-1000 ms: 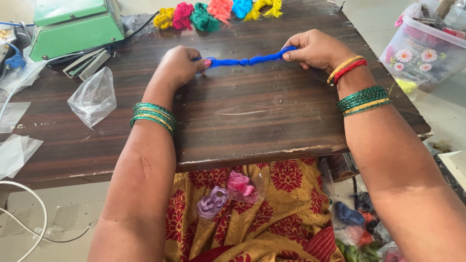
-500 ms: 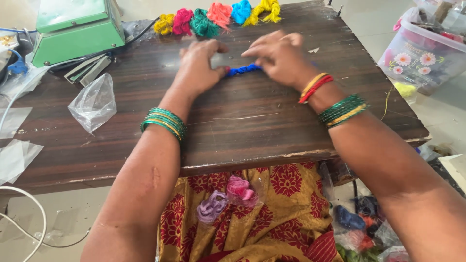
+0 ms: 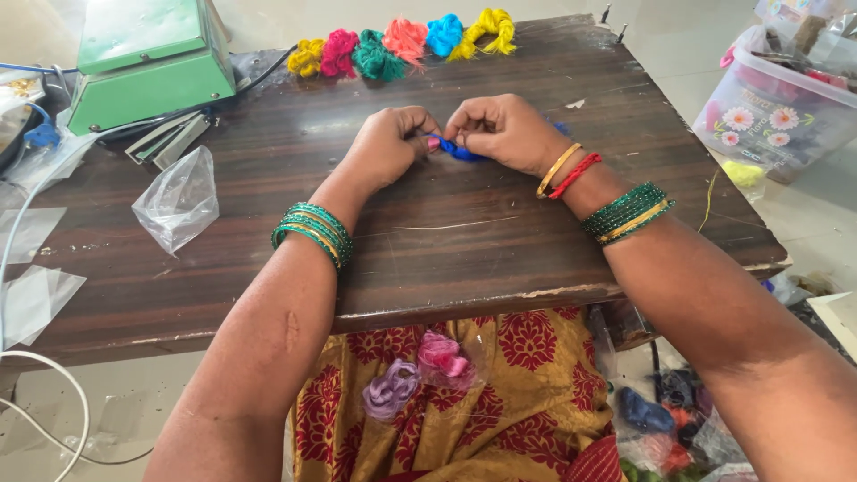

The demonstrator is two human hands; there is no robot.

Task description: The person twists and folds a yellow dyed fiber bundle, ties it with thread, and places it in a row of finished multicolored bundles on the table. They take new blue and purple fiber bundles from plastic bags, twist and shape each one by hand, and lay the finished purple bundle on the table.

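Observation:
My left hand (image 3: 390, 143) and my right hand (image 3: 500, 129) meet at the middle of the dark wooden table (image 3: 446, 241), fingertips touching. Between them they pinch a blue yarn bundle (image 3: 460, 150), now folded up small and mostly hidden under the fingers. Both wrists wear green bangles; the right also has a red and a gold one. A row of small yarn bundles (image 3: 402, 40) in yellow, pink, green, orange and blue lies along the table's far edge.
A green machine (image 3: 143, 58) with cables stands at the far left. Clear plastic bags (image 3: 178, 201) lie on the left side. A plastic box (image 3: 781, 98) with flower prints sits on the floor at right. Purple and pink yarn bundles (image 3: 420, 375) rest on my lap.
The blue yarn was stretched out long between my hands; the hands have come together and folded it into a small bundle at the table's middle.

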